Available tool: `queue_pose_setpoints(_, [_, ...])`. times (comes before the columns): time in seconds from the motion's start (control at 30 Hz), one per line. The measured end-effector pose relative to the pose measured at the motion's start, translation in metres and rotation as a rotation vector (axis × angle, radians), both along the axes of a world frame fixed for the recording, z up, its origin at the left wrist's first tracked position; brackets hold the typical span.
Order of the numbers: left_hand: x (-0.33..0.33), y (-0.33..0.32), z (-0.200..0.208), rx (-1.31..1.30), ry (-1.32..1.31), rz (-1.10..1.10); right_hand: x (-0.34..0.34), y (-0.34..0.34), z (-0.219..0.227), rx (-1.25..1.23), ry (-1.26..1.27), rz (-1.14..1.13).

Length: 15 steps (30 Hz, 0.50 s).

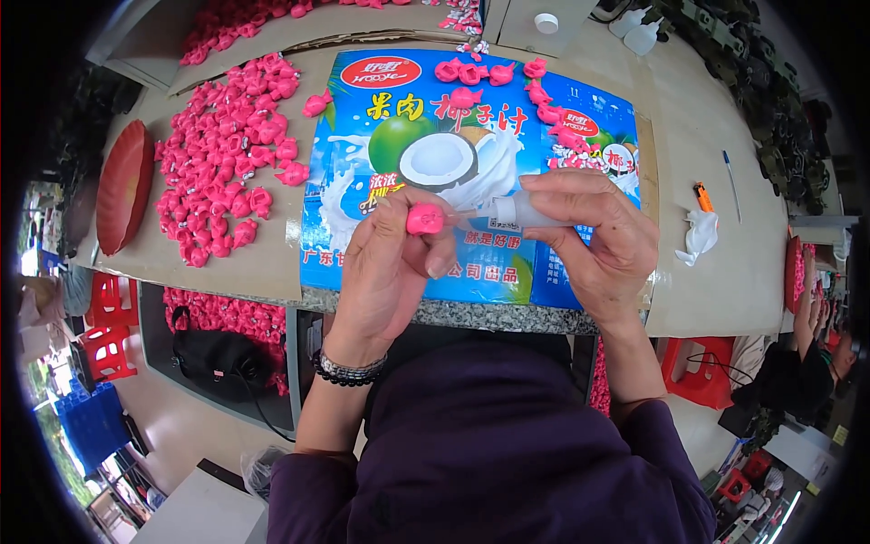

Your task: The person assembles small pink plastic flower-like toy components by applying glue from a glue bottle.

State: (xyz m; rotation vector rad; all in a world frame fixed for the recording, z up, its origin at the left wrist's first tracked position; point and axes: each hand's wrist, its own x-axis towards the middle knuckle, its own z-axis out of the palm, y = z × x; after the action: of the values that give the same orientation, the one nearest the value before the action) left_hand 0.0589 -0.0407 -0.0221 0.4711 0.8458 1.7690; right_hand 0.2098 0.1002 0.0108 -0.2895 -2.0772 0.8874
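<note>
My left hand (372, 263) pinches a small pink figure (424, 218) between thumb and fingers, over a blue printed cardboard sheet (349, 154). My right hand (603, 240) grips a small whitish squeeze bottle (539, 212), lying sideways with its thin nozzle pointing left at the figure. Whether the tip touches it, I cannot tell. Beyond my hands, several pink figures (473, 73) sit in a bent row along the cardboard's far part. Small pink-and-white pieces (580, 161) lie in a cluster just past my right hand.
Left of the cardboard spreads a heap of pink figures (222, 154), beside a red dish (125, 186). To the right lie an orange cutter (702, 197), a crumpled white piece (699, 238) and a pen (731, 186). White bottles (642, 36) stand far right. Another person (793, 381) is at right.
</note>
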Motion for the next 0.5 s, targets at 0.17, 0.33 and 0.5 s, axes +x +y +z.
queue_pose_setpoints(0.17, [-0.0012,0.001,-0.0018,0.04,0.07,0.011,0.0016,-0.0006,0.0036,-0.009,0.043,-0.015])
queue_pose_setpoints(0.33, [0.004,0.0036,0.0048,0.047,0.025,0.161,0.0082,0.0,0.0035,-0.02,0.039,-0.007])
queue_pose_setpoints(0.5, [0.0038,0.0034,0.0052,0.098,0.043,0.161,0.01,-0.001,0.0026,-0.008,-0.002,0.016])
